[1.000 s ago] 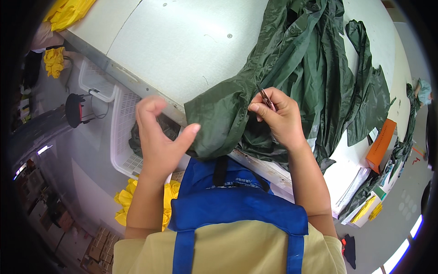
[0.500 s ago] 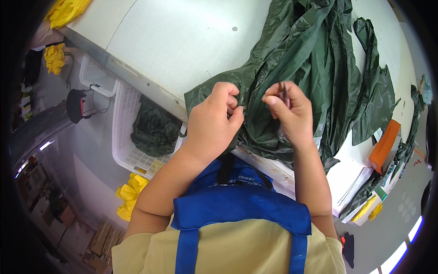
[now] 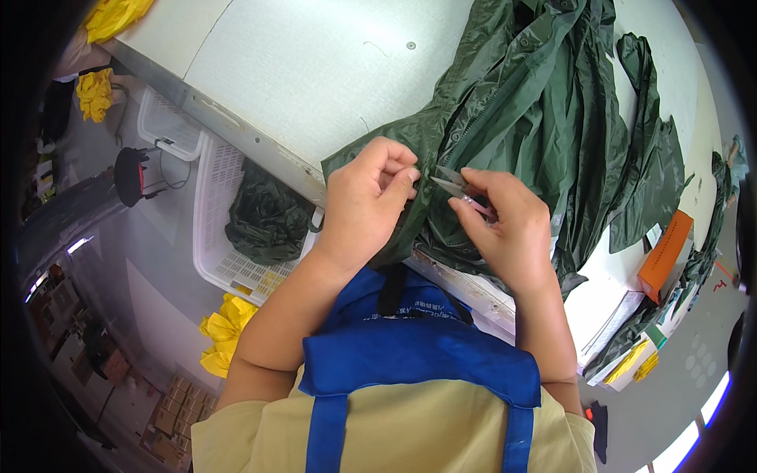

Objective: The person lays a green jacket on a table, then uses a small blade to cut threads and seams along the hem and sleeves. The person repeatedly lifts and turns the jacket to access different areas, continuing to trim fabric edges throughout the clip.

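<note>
A dark green raincoat point(image 3: 544, 118) with a zip and round snaps lies crumpled on the white table, its near edge hanging at the table's front. My left hand point(image 3: 364, 203) is closed, thumb against fingers, pinching the coat's edge beside the zip. In my right hand point(image 3: 514, 225) is a pair of thread snips point(image 3: 451, 184), two pointed blades apart and aimed left at that edge. Only a short gap lies between the blade tips and my left fingertips. Part of the snips' pinkish handle is hidden in my palm.
Below the table's metal edge point(image 3: 229, 122), at left, a white plastic basket point(image 3: 206, 229) holds dark green fabric point(image 3: 268, 217). Yellow fabric point(image 3: 229, 335) hangs beside it. A black stool point(image 3: 130, 180) stands farther left. On the right lie an orange box point(image 3: 665, 254) and papers point(image 3: 611, 327).
My right hand has turned, and the snips once folded in its fingers now point left with their blades showing. My left hand stays at the coat's edge.
</note>
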A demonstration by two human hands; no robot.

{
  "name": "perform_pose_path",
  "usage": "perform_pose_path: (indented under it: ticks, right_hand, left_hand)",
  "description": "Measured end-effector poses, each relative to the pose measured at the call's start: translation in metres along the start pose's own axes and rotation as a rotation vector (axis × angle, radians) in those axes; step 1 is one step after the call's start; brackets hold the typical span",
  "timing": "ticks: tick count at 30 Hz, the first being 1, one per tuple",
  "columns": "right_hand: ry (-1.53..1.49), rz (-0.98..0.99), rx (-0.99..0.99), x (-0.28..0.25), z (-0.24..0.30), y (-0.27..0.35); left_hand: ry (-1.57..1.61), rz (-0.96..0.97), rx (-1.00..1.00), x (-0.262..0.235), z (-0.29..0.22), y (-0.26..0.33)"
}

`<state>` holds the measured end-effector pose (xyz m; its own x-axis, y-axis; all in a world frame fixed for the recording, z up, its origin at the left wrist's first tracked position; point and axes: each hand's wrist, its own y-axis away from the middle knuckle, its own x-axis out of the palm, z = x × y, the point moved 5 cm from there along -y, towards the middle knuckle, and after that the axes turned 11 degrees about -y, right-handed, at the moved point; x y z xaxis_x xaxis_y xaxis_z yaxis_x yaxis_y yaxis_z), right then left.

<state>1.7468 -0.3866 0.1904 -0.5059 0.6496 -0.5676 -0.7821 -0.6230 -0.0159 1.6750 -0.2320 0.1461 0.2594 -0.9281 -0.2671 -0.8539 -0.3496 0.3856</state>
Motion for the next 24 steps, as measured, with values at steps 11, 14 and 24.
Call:
perform_pose_path:
  ticks: [11,14,24]
  right_hand:
    - [0.319,0.113,-0.163,0.009,0.033,-0.013]
    - [0.352,0.115,-0.167,0.014,0.026,-0.011]
    - [-0.092,-0.104,0.312,0.000,-0.014,0.000]
  left_hand:
    - [-0.113,-0.061,0.128,0.002,-0.006,0.008]
    - [-0.160,-0.059,0.192,0.004,-0.012,0.008]
    - [-0.119,-0.018,0.157,0.008,-0.015,0.012]
